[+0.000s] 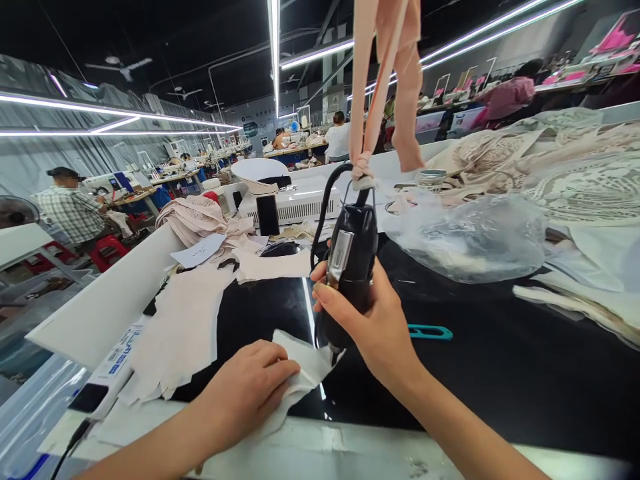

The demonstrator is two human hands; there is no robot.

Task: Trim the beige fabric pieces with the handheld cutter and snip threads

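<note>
My right hand (373, 320) is wrapped round a black corded power tool (353, 247), held upright, with a silver plate on its side. Knotted pale pink fabric strips (367, 127) hang from above and are tied to the tool's top. Its lower tip meets the right end of a small white fabric piece (305, 360). My left hand (260, 380) grips that piece, its fingers together near the table's front edge. What lies under the left fingertips is hidden.
Cut pale fabric pieces (185, 333) are stacked at the left. A turquoise tool (433, 332) lies on the black tabletop (500, 373) right of my hand. A clear plastic bag (470, 240) and lace fabric (590, 180) fill the right. A phone (267, 215) stands at the back. Other people sit farther away.
</note>
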